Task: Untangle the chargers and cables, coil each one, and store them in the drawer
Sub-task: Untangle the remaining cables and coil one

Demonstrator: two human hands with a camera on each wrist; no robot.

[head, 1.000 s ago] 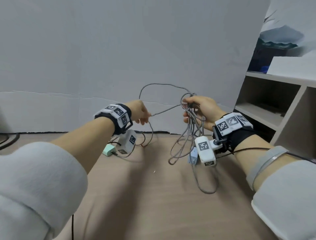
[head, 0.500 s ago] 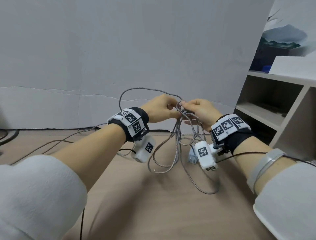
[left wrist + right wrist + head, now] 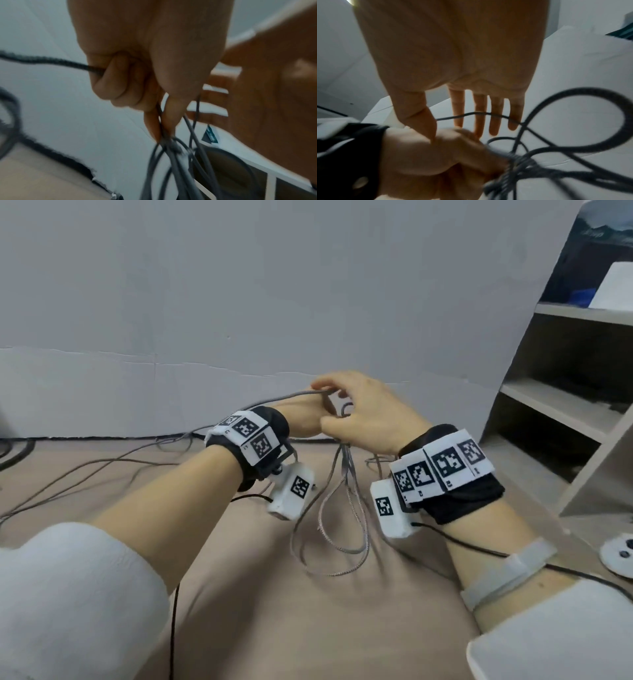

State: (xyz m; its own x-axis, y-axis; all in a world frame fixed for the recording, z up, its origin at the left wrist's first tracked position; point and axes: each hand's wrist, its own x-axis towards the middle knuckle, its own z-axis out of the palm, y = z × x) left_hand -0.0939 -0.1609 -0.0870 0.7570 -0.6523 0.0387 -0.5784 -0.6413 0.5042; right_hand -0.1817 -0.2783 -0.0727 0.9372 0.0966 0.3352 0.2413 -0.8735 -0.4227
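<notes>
Left hand (image 3: 305, 419) curls tight round the grey braided cable (image 3: 346, 508), thumb and fingers pinching the gathered loops, while the right hand (image 3: 373, 416) lies over it with fingers (image 3: 479, 116) straight and spread, one strand crossing them. Loops dangle from the fists down onto the tabletop (image 3: 274, 594), and a long run of cable trails off left toward the wall (image 3: 239, 302). Bare room in front and to the left; on the right the shelf unit (image 3: 565, 405) stands near the right wrist
</notes>
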